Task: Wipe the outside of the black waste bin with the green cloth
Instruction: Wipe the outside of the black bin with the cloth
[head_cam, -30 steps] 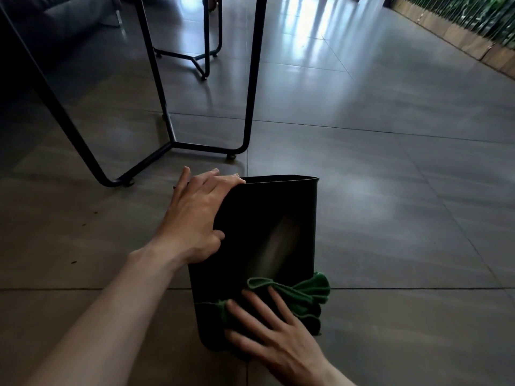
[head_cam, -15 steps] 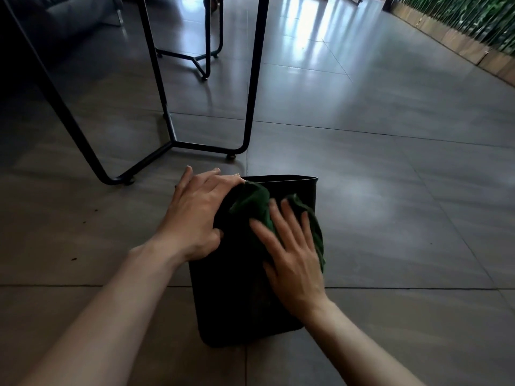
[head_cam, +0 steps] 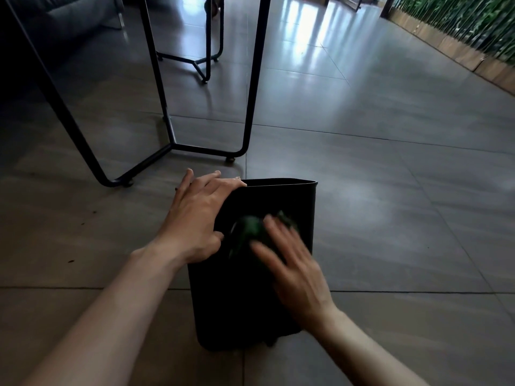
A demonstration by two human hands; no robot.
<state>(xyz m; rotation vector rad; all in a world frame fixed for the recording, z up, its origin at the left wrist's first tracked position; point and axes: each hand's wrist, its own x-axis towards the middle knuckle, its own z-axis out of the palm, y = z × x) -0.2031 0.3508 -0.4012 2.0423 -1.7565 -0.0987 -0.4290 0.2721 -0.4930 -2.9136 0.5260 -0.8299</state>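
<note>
The black waste bin (head_cam: 237,307) lies tipped on the tiled floor, its open rim pointing away from me. My left hand (head_cam: 196,215) rests flat on the bin's upper left edge near the rim, fingers straight. My right hand (head_cam: 292,263), blurred by motion, presses the green cloth (head_cam: 252,228) against the bin's upward-facing side with fingers spread. Most of the cloth is hidden under that hand.
Black metal table legs (head_cam: 250,87) stand just beyond the bin to the left, with a second frame (head_cam: 207,59) further back. A grey sofa (head_cam: 69,12) sits far left. A wooden planter with greenery (head_cam: 457,37) lines the right wall.
My right hand swept the cloth from the bin's near end up toward the rim, and has now slid back a little toward the middle. The left hand and bin stayed put.
</note>
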